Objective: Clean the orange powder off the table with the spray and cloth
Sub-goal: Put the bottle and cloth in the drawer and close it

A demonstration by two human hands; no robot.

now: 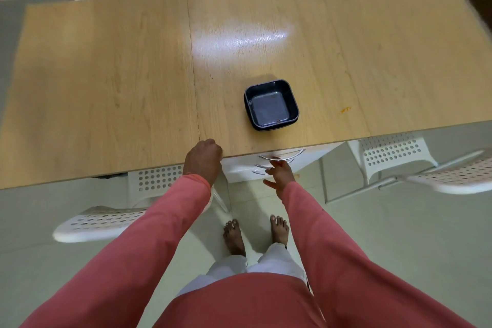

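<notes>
pale wooden tabletop (119, 74) carries a dark square dish (271, 104); right of the dish lies a small orange powder smear (345, 109). nearer than the dish, the left hand (203, 160) curls at the table edge (grip unclear), likely bracing, while the right hand (279, 174) reaches loose-fingered toward drawer handles (279, 157), empty, perhaps seeking spray and cloth, neither visible.

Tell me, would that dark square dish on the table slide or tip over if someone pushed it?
The dark square dish would probably slide rather than tip: it sits low and wide with a flat base. The wooden table looks glossy under the light, so there is likely little grip. It looks stiff and seems to be two dishes nested, so the upper one might shift.
</notes>
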